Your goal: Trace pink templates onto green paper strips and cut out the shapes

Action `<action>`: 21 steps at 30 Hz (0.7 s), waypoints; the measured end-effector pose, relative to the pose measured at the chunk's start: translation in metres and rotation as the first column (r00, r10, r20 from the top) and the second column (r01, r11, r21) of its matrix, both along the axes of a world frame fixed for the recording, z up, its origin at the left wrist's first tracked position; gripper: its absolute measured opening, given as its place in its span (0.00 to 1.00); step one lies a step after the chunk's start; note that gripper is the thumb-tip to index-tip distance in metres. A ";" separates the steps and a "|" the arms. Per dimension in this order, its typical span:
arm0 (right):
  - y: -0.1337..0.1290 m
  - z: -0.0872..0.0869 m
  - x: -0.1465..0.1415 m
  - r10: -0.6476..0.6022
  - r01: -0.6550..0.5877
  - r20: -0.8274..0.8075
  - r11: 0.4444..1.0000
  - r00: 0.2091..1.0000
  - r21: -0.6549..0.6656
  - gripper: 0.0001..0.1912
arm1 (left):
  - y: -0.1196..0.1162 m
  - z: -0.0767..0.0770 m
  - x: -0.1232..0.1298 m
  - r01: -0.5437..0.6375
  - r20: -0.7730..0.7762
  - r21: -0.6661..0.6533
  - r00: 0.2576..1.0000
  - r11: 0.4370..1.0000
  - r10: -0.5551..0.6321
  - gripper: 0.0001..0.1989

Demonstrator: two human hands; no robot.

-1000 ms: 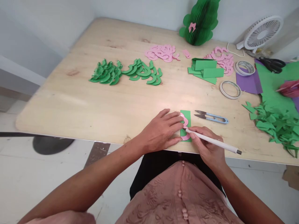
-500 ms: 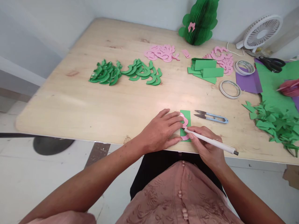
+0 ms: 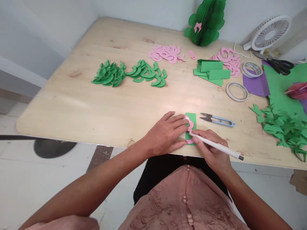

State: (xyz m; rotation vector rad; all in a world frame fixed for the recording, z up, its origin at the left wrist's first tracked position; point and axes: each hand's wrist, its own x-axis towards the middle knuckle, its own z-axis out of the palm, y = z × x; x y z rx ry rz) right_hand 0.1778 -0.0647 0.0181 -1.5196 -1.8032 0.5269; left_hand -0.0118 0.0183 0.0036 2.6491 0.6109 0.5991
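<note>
Near the table's front edge lies a green paper strip (image 3: pixel 191 116) with a curvy pink paper cutout (image 3: pixel 191 124) on top of it. My left hand (image 3: pixel 169 132) rests flat with spread fingers, its fingertips pressing the cutout onto the strip. A white pen (image 3: pixel 216 145) is gripped in my right hand (image 3: pixel 213 150), its tip at the cutout's edge. My left fingers hide part of the cutout. Just right of the strip lie thread snips (image 3: pixel 219 120) with a blue handle, touched by neither hand.
Green curved cutouts (image 3: pixel 146 73) and pink cutouts (image 3: pixel 166 53) lie farther back. Folded green paper (image 3: pixel 212 71), tape rolls (image 3: pixel 237 92), green scraps (image 3: pixel 283 124), black scissors (image 3: pixel 279 66) and a white fan (image 3: pixel 271 34) are to the right. A green honeycomb paper shape (image 3: pixel 206 24) stands by the wall.
The whole view has shifted very slightly. Both hands, the pen, the pink cutout and the green strip keep nearly the same positions relative to one another.
</note>
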 end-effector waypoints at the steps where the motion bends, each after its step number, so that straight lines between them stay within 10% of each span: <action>1: 0.000 0.000 0.000 0.006 -0.006 0.001 1.000 1.000 0.004 0.09 | 0.000 0.000 0.000 -0.001 0.000 0.002 1.000 1.000 0.001 0.16; 21: 0.000 0.000 -0.001 -0.005 0.006 -0.004 1.000 1.000 0.022 0.09 | 0.000 -0.001 0.000 -0.008 0.009 0.003 1.000 1.000 0.008 0.16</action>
